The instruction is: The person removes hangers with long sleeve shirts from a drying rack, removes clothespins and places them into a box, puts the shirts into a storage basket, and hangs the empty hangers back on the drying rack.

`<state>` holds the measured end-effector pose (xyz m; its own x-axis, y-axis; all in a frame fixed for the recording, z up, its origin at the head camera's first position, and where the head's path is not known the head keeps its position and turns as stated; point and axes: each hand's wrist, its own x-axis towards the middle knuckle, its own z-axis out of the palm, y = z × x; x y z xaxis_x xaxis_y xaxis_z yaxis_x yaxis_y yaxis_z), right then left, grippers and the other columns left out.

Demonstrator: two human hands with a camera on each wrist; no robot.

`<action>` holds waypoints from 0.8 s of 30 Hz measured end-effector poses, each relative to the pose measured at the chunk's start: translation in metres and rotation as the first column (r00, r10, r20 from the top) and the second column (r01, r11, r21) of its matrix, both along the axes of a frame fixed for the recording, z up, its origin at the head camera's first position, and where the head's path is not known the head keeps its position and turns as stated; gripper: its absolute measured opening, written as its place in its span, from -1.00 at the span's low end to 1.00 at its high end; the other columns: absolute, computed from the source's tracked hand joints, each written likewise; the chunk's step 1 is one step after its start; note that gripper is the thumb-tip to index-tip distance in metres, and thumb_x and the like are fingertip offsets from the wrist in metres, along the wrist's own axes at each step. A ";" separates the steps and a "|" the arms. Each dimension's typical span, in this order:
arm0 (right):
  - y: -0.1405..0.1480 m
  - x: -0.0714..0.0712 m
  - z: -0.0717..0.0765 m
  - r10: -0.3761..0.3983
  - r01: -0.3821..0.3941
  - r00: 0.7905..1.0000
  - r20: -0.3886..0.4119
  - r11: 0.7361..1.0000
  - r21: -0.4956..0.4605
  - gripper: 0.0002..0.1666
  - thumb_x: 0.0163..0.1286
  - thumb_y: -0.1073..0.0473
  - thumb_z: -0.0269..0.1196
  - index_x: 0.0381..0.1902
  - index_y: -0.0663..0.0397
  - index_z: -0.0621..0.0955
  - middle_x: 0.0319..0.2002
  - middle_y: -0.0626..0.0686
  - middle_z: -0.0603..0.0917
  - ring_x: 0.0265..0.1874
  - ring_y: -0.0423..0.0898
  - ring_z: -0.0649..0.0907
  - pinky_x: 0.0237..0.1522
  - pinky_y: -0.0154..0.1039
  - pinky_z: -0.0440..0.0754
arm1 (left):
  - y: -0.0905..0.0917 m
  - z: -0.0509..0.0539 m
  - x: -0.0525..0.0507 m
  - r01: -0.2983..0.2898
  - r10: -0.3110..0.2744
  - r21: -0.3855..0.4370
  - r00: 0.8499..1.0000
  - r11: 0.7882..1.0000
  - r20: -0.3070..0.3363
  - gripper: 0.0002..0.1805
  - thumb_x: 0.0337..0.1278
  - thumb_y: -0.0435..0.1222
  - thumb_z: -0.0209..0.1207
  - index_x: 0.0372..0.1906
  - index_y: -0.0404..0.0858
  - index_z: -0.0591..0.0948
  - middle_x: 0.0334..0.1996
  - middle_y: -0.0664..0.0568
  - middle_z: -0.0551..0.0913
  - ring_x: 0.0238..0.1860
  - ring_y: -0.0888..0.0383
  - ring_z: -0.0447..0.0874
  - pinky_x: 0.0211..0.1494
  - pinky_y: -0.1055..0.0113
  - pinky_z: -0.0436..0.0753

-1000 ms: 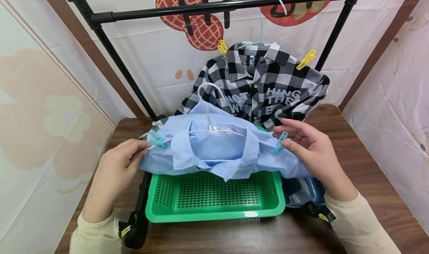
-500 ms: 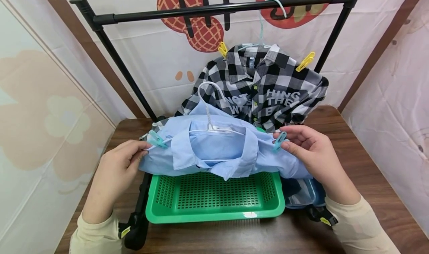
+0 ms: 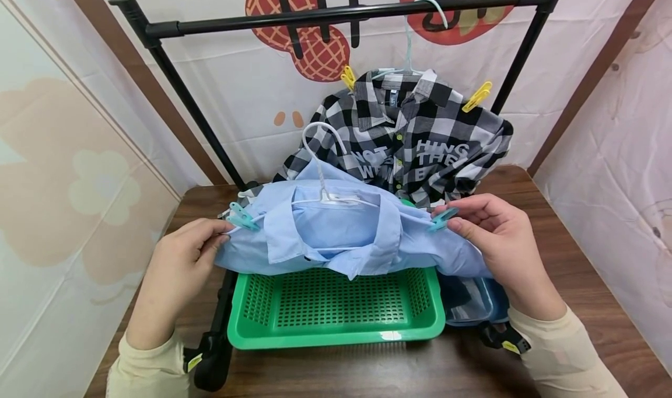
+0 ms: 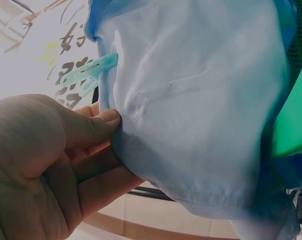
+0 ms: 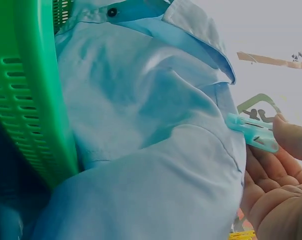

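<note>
A light blue collared shirt lies on a white hanger, its hook standing up. Teal clothespins grip the shirt and hanger at both shoulders. My left hand pinches the shirt's shoulder at the hanger's end, just outside the left clothespin; the left wrist view shows the thumb on the cloth. At the other shoulder, my right hand holds the handle end of the right clothespin between thumb and fingers. The fingers' contact behind it is partly hidden.
A green perforated basket stands under the shirt's front, with a blue container to its right. Behind, a black-and-white checked shirt with yellow clothespins hangs from the black rack bar. The rack's foot lies left of the basket.
My right fingers have closed around the right clothespin, and its handle has tilted to the right. The hanger and blue shirt have shifted slightly left. My left hand keeps its pinch.
</note>
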<state>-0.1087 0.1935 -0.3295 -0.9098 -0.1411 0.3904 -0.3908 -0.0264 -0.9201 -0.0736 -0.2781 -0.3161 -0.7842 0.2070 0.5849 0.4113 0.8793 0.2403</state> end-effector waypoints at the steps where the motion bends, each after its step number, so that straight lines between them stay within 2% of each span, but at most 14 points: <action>1: 0.000 0.000 0.000 0.001 -0.001 1.000 -0.009 1.000 -0.014 -0.71 0.33 0.50 0.33 0.01 0.43 0.63 -0.07 0.14 0.80 -0.06 -0.04 0.79 -0.05 -0.27 0.73 | 0.000 0.000 0.000 0.000 0.000 0.002 1.000 1.000 -0.001 -0.73 0.11 -0.56 0.37 -0.15 -0.18 0.75 -0.23 0.08 0.76 -0.27 0.14 0.67 -0.12 0.51 0.46; 12: 0.002 0.003 0.004 -0.034 0.026 0.998 -0.054 0.989 -0.146 -0.72 0.36 0.57 0.26 0.01 0.62 0.56 -0.08 0.23 0.79 -0.06 0.04 0.80 0.05 -0.18 0.70 | 0.000 0.001 0.002 -0.009 0.009 0.002 1.000 1.000 0.002 -0.74 0.12 -0.57 0.36 -0.15 -0.21 0.75 -0.23 0.05 0.76 -0.26 0.12 0.68 -0.12 0.50 0.47; 16: 0.005 0.006 0.008 -0.065 0.058 0.997 -0.037 0.985 -0.161 -0.71 0.35 0.55 0.27 0.02 0.59 0.58 -0.08 0.24 0.79 -0.06 0.06 0.79 0.03 -0.16 0.70 | -0.002 0.001 0.002 -0.020 0.020 0.008 1.000 1.000 -0.009 -0.74 0.11 -0.58 0.36 -0.15 -0.23 0.75 -0.24 0.04 0.76 -0.31 0.14 0.63 -0.16 0.50 0.44; 19: 0.010 0.007 0.010 -0.039 0.030 0.999 -0.038 0.976 -0.215 -0.68 0.34 0.60 0.25 0.05 0.60 0.56 -0.04 0.29 0.77 -0.04 0.09 0.79 0.04 -0.16 0.71 | -0.004 0.001 0.002 -0.039 0.039 0.024 0.999 0.999 -0.019 -0.75 0.11 -0.58 0.36 -0.15 -0.24 0.75 -0.25 0.03 0.76 -0.36 0.17 0.54 -0.20 0.54 0.40; 23: 0.017 0.007 0.011 0.040 -0.055 0.998 -0.051 0.938 -0.343 -0.63 0.32 0.70 0.16 0.09 0.68 0.50 -0.02 0.39 0.73 -0.02 0.19 0.77 0.01 -0.14 0.73 | -0.007 0.002 0.002 -0.082 0.083 0.060 0.996 0.995 -0.013 -0.80 0.16 -0.55 0.35 -0.16 -0.25 0.76 -0.26 -0.01 0.76 -0.39 0.19 0.46 -0.27 0.56 0.35; 24: 0.020 0.007 0.012 0.041 -0.057 0.998 -0.054 0.937 -0.344 -0.63 0.32 0.70 0.16 0.09 0.67 0.51 -0.02 0.39 0.73 -0.02 0.19 0.77 -0.02 -0.15 0.74 | -0.008 0.002 0.002 -0.098 0.099 0.069 0.995 0.993 -0.009 -0.81 0.18 -0.53 0.34 -0.16 -0.24 0.76 -0.26 -0.02 0.76 -0.39 0.19 0.45 -0.29 0.55 0.34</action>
